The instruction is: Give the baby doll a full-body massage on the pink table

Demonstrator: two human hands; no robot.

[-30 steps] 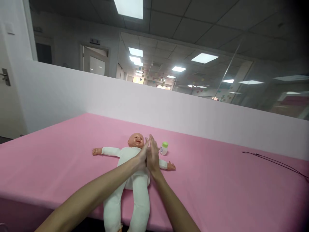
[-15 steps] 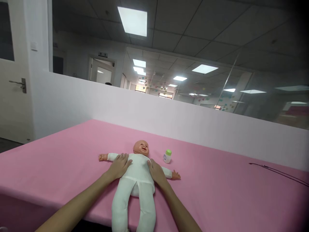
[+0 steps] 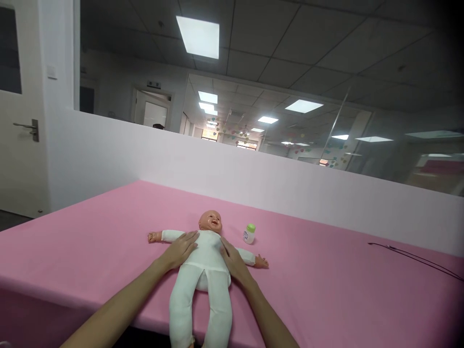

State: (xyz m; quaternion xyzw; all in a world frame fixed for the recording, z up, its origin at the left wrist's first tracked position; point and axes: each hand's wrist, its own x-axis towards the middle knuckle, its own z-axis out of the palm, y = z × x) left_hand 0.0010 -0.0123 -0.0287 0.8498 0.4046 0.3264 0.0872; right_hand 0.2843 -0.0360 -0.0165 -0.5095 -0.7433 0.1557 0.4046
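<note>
A baby doll (image 3: 206,253) with a white cloth body lies on its back, head away from me and arms spread to the sides. My left hand (image 3: 181,249) rests flat against the left side of its chest, fingers stretched out. On the other side of the chest lies my right hand (image 3: 233,258), also flat, with its fingers extended. Neither hand grips anything. Just beyond the doll's arm on the right stands a small clear bottle (image 3: 249,236) with a green cap.
Pink cloth (image 3: 311,270) covers the table. A thin dark cord (image 3: 409,256) lies at the far right. Behind the table runs a low white wall (image 3: 253,169) with a large glass pane above it. A door (image 3: 25,154) is at the left.
My left hand's fingers have slid slightly inward and up over the doll's chest. The right hand stays on the other side, its fingers a little higher. The view has shifted slightly.
</note>
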